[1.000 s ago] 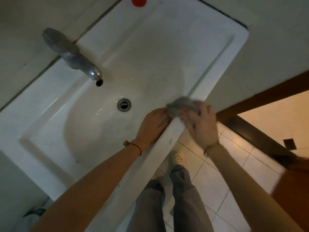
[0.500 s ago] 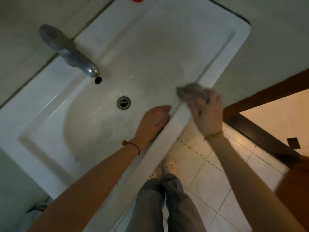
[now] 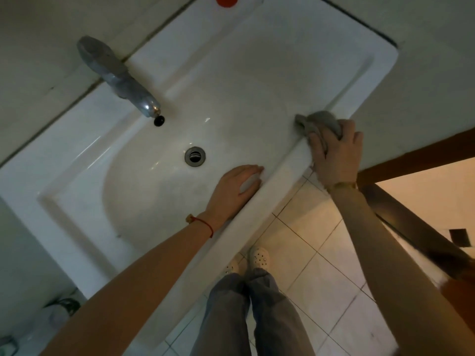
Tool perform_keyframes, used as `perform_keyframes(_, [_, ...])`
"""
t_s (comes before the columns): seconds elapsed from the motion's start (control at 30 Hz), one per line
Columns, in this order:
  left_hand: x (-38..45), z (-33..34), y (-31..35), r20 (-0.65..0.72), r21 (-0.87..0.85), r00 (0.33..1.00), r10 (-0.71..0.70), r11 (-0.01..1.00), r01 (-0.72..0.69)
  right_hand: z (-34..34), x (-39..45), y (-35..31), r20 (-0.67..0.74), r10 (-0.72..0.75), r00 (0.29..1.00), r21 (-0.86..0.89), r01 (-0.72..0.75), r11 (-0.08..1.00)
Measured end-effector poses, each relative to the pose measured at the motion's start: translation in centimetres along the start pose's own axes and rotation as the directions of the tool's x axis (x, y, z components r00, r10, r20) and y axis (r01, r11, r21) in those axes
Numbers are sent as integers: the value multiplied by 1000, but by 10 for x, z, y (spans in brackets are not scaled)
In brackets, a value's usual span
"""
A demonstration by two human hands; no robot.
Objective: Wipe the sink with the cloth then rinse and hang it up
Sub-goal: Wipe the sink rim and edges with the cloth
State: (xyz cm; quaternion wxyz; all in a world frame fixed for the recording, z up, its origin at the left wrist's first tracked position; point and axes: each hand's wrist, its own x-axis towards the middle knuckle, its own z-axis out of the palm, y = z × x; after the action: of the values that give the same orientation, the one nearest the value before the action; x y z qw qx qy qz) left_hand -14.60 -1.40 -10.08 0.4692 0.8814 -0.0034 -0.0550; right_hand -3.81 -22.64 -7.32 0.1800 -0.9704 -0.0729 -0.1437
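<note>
The white sink fills the upper middle of the head view, with a round drain in its basin. A grey cloth lies bunched on the sink's front rim toward the right corner. My right hand presses on the cloth, fingers wrapped over it. My left hand rests flat on the inner side of the front rim, fingers together, holding nothing.
A metal tap juts over the basin from the back left. A red object sits at the sink's far edge. Tiled floor and my feet lie below the rim. A brown door frame stands at the right.
My right hand has slid the cloth rightward along the front rim, away from my left hand. The left hand has stayed on the rim.
</note>
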Motion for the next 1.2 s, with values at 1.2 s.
perform_keyframes(1.2, [-233, -155, -82, 90, 507, 977, 196, 835, -214, -23, -233, -162, 128, -285, 950, 198, 257, 946])
